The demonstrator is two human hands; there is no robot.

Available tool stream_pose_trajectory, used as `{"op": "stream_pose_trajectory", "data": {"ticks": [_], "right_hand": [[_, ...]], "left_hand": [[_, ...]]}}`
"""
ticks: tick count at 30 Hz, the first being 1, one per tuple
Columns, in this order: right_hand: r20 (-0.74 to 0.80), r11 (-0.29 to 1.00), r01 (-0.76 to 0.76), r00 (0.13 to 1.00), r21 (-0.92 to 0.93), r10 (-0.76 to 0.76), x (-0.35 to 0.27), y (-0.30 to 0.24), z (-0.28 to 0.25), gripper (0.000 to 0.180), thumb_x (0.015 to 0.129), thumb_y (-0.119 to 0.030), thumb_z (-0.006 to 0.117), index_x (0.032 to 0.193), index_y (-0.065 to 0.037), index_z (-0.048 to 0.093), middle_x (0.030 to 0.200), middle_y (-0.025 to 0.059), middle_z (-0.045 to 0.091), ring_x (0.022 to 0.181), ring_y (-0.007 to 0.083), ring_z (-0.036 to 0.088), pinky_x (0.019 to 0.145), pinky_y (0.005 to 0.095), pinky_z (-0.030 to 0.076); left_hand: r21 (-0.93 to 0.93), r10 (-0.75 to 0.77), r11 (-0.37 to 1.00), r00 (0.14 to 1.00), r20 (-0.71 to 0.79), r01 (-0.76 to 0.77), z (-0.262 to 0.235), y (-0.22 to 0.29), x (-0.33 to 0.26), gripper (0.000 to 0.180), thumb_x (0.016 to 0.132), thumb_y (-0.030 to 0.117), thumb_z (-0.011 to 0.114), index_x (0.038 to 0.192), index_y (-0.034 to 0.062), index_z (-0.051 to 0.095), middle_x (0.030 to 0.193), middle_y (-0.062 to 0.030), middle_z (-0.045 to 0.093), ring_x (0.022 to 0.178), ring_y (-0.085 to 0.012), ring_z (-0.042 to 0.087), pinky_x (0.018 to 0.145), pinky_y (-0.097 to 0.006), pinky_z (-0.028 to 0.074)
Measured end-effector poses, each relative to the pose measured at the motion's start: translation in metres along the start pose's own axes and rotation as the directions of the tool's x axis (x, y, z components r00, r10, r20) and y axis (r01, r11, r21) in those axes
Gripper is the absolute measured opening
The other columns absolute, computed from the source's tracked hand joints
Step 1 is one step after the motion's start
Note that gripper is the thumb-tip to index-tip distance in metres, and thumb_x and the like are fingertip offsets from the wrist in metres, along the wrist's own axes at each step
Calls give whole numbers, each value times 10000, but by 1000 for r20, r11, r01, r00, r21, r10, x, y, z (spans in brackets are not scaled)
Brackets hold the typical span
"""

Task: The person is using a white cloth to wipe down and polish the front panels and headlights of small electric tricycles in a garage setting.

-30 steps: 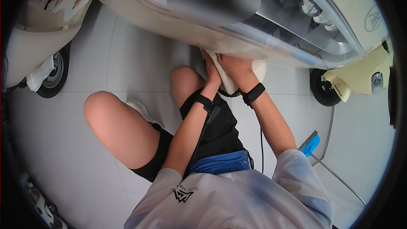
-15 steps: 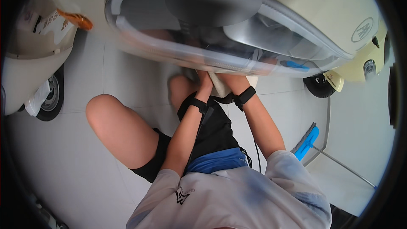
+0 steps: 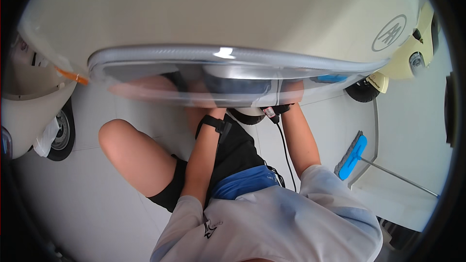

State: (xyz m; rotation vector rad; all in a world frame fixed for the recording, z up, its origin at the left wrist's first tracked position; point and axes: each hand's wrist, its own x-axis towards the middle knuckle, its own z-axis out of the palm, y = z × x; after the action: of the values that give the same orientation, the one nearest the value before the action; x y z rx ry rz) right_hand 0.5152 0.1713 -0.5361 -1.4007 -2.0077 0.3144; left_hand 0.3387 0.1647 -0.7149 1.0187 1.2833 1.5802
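A cream scooter body (image 3: 233, 14) with a long clear lamp lens (image 3: 165, 80) fills the upper part of the view, above my lap. My left forearm (image 3: 200, 160), with a black band (image 3: 213, 123) at the wrist, reaches up beneath the lens edge. My right forearm (image 3: 302, 140) goes under the same edge farther right. Both hands are hidden by the scooter, so their fingers and anything in them cannot be made out. Close beside my right wrist hangs a black plug-like piece (image 3: 273, 114) with a label and a black cable (image 3: 287, 153). Part of a tyre (image 3: 246, 116) shows between my wrists.
Another cream scooter (image 3: 34, 109) stands at the left, a white bag (image 3: 47, 137) by its wheel. At the right are a yellowish scooter (image 3: 405, 56) and a blue flat mop (image 3: 353, 157) by the wall. Pale tiles (image 3: 116, 194) cover the floor.
The lamp lens now appears lower and more level, with more of the cream body above it. The labelled black piece and its cable have come into view by my right wrist.
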Motion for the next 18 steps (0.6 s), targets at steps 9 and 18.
{"op": "stream_pose_trajectory", "data": {"ticks": [9,18], "right_hand": [[36,988,-136,990,-71,139,-4,11,-27,216,899,-126,657,1070,-8,716,1037,188,724,969,376,670,861,450,529],[71,958,-274,957,-87,280,-4,25,-39,220,894,-131,658,1064,-5,717,1024,192,726,958,378,673,853,448,531]], "left_hand": [[313,144,933,982,122,-176,-15,22,-22,398,1035,334,568,1275,19,618,1204,-159,666,1142,-313,626,1001,-425,495],[599,240,707,925,296,-375,11,46,-25,348,1022,294,597,1229,20,653,1187,-166,691,1111,-324,649,978,-430,514]]}}
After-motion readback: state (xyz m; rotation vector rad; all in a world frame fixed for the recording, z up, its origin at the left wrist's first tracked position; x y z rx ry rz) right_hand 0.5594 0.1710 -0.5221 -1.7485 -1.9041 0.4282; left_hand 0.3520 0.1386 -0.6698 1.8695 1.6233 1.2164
